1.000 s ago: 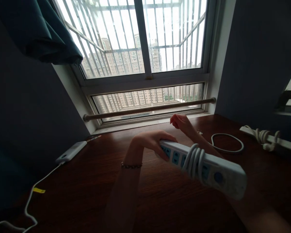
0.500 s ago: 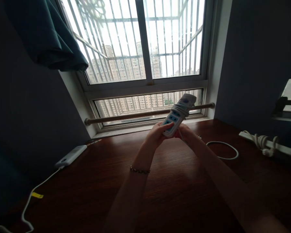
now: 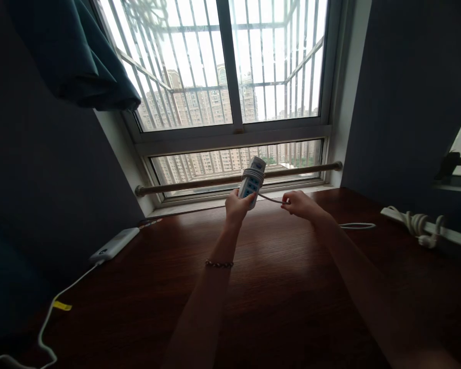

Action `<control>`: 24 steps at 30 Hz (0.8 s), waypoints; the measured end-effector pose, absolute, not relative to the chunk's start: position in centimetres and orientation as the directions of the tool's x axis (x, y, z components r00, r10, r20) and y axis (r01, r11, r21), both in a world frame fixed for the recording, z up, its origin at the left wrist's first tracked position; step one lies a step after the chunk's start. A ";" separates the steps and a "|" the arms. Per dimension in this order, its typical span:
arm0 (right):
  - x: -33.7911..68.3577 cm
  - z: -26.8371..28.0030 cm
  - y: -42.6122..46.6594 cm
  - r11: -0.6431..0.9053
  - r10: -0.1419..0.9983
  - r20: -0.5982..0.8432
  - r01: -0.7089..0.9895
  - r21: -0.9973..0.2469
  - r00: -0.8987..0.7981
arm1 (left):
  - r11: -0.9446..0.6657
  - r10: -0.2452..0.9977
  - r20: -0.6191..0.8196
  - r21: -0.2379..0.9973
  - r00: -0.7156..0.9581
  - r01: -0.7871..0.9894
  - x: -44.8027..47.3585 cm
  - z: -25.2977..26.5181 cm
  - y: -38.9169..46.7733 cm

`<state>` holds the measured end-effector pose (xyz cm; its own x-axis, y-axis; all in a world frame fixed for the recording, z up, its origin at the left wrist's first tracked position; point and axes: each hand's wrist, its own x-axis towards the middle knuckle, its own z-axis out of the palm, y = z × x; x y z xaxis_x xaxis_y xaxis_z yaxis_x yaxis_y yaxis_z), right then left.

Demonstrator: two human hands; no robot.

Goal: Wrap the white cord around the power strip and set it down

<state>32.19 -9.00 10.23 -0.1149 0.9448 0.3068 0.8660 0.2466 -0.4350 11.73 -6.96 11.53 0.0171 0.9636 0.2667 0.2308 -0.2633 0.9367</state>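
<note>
Two hands: left hand point(image 3: 236, 206) grips one power strip point(image 3: 251, 182); right hand point(image 3: 298, 203) pinches cord point(image 3: 271, 199).

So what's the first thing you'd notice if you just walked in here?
The big barred window glowing at the back. In front of it the left hand holds a white power strip upright, cord wound round it, while the right hand pulls the cord out over the dark wooden table.

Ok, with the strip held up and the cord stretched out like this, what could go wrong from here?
The left hand grips only the bottom end of the power strip, so a tug from the right hand on the cord may twist it loose. The cord's slack loop lies on the desk and might snag.
</note>
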 end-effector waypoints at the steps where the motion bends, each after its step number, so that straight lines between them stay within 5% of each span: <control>1: 32.0 10.8 -9.5 0.247 0.928 0.358 0.893 -0.377 -0.106 | -0.290 0.950 0.311 0.899 -0.013 0.329 11.6 11.6 -7.0; 9: 30.9 12.2 -11.6 0.253 0.836 0.519 0.964 -0.076 -0.179 | -0.424 0.849 0.503 0.464 0.163 0.778 11.4 12.4 -9.0; 18: 30.6 12.3 -11.7 0.419 0.817 0.441 0.908 -0.009 -0.372 | -0.573 0.769 0.407 0.100 0.493 0.813 11.2 13.1 -11.3; 24: 31.4 12.1 -11.1 0.497 0.832 0.337 0.862 -0.100 -0.440 | -0.717 0.680 0.249 0.030 0.689 0.697 10.5 13.5 -11.0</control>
<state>31.43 -11.09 12.08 -0.4403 0.8320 0.3375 0.8621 0.4968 -0.1000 10.47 -10.98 13.51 0.6892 0.6803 0.2493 0.6967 -0.7168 0.0301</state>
